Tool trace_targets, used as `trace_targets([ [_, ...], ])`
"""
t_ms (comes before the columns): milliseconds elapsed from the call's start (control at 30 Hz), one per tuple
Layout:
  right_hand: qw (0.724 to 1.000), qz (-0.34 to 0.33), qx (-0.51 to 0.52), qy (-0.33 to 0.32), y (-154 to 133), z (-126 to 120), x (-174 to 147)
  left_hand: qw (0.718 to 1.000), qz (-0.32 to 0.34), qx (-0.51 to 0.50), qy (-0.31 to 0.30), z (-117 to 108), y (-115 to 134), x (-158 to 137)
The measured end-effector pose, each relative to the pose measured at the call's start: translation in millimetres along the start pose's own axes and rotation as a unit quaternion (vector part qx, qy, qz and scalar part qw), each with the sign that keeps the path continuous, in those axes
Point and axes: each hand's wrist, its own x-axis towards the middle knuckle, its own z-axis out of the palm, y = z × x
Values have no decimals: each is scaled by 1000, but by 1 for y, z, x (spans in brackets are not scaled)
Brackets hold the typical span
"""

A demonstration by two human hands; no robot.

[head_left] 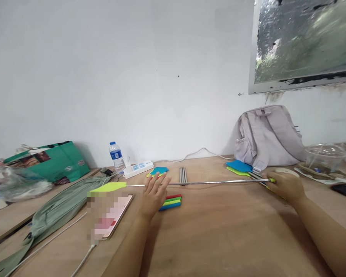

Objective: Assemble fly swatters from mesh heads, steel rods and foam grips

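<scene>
A yellow-green fly swatter (108,187) with a long thin metal rod lies crosswise in front of me. My right hand (285,187) is closed around its handle end at the right. Over the left part of the rod is my left hand (155,194), fingers stretched out; whether they touch the rod cannot be told. Several coloured grips (172,202) in red, green, yellow and blue lie beside that hand. Behind the rod are several metal rods (183,175) side by side and some coloured swatter heads (159,170). A blue swatter (238,166) overlaps a yellow-green one near my right hand.
A phone (115,217) on a cable lies at the left, near a grey-green strapped bag (66,202). Farther back are a water bottle (115,157), a power strip (138,168) and a green bag (54,161). A backpack (272,134) and a clear plastic container (325,157) stand right.
</scene>
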Motion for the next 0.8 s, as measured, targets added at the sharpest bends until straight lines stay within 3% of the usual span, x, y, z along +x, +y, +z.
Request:
trace_targets([
  [200, 994, 104, -42, 16, 16, 4, -4, 983, -147, -53, 96, -3, -12, -6],
  [333, 991, 122, -53, 1, 39, 9, -9, 930, -266, -146, 205, -2, -27, -11],
  [433, 992, 119, -46, -2, 54, 15, -13, 829, -384, -296, 281, 7, -36, -14],
  [567, 990, 120, -63, 48, 63, 19, -17, 627, -531, -475, 314, 17, -40, -12],
  [700, 985, 98, -82, 114, 67, 18, -18, 484, -558, -613, 281, 9, -39, -7],
  [800, 985, 81, -89, 127, 70, 16, -18, 400, -549, -676, 286, -1, -41, -5],
])
